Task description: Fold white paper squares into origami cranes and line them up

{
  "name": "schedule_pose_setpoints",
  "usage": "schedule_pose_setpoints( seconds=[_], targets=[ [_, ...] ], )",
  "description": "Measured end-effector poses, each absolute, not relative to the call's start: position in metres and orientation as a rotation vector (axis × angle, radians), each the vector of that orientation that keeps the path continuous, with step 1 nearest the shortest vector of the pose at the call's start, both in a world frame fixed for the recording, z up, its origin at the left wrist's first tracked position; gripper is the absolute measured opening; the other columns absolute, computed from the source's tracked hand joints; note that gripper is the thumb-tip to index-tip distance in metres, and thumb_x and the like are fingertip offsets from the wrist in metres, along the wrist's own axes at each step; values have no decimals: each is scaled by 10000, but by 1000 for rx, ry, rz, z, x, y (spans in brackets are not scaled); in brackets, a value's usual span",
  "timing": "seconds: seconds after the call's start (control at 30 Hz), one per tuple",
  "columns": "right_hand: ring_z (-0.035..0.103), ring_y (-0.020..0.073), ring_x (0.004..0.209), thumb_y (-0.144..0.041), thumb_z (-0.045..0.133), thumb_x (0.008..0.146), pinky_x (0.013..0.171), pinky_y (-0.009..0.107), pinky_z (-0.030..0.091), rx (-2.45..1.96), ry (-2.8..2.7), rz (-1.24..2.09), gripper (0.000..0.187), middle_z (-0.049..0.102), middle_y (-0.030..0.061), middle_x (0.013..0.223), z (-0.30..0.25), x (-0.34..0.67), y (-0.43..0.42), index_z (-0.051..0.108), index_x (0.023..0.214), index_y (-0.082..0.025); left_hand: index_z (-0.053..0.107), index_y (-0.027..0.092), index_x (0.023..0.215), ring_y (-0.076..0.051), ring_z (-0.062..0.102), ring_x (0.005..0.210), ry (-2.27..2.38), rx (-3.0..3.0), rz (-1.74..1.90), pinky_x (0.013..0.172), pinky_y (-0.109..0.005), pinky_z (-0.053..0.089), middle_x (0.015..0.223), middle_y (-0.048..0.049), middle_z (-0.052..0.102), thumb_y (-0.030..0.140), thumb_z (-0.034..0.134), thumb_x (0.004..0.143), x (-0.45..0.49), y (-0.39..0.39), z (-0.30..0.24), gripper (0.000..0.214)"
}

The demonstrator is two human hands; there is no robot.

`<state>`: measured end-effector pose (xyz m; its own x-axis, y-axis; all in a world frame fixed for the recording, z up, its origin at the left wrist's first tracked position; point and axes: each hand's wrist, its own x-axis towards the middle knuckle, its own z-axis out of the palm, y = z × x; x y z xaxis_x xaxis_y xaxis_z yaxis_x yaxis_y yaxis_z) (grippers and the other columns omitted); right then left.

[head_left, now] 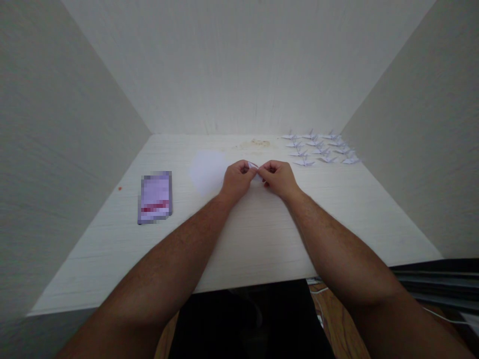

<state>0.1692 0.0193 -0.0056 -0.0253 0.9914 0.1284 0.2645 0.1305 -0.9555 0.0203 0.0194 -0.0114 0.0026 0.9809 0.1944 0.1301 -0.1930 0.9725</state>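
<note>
A small piece of folded white paper point(253, 165) is held between both hands above the middle of the table. My left hand point(238, 178) pinches its left side, with the fingers curled in. From the other side my right hand point(279, 175) pinches it too, thumb and forefinger meeting the left thumb. Most of the paper is hidden behind the fingers, so its exact folded shape cannot be made out. Several white origami cranes point(318, 149) stand in rows at the back right, beyond my right hand.
On the left lies a tablet-like item point(155, 197), its surface pixelated. A pale white patch point(205, 169), perhaps paper, is beside my left hand. Brownish stains point(258, 143) mark the table point(258, 239) near the back wall. Walls enclose the table's back and sides. A small orange speck point(120, 188) lies far left.
</note>
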Motion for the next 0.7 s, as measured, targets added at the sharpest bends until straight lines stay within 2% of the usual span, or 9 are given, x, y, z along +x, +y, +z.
schedule_pose_setpoints(
  seconds=[0.43,0.6,0.7],
  targets=[
    [537,89,444,-315,705,729,417,205,385,-1241,-1451,1044,160,607,-29,557,-4,171,19,667,713,-160,666,168,767,-85,469,500,1127,1291,1291,507,-232,366,595,25,603,237,710,698,20,23,-17,107],
    [521,84,450,-360,782,683,420,203,389,-1257,-1414,1101,244,604,-36,562,-4,169,18,628,708,-173,670,158,766,-77,455,486,1181,1279,1324,491,-224,350,575,33,595,214,700,703,21,21,-14,90],
    [522,87,449,-328,741,727,425,202,373,-1317,-1442,1077,212,591,-33,535,-3,169,17,600,682,-176,656,160,754,-73,431,467,1205,1237,1346,474,-223,324,546,44,571,232,704,706,21,22,-15,99]
  ],
)
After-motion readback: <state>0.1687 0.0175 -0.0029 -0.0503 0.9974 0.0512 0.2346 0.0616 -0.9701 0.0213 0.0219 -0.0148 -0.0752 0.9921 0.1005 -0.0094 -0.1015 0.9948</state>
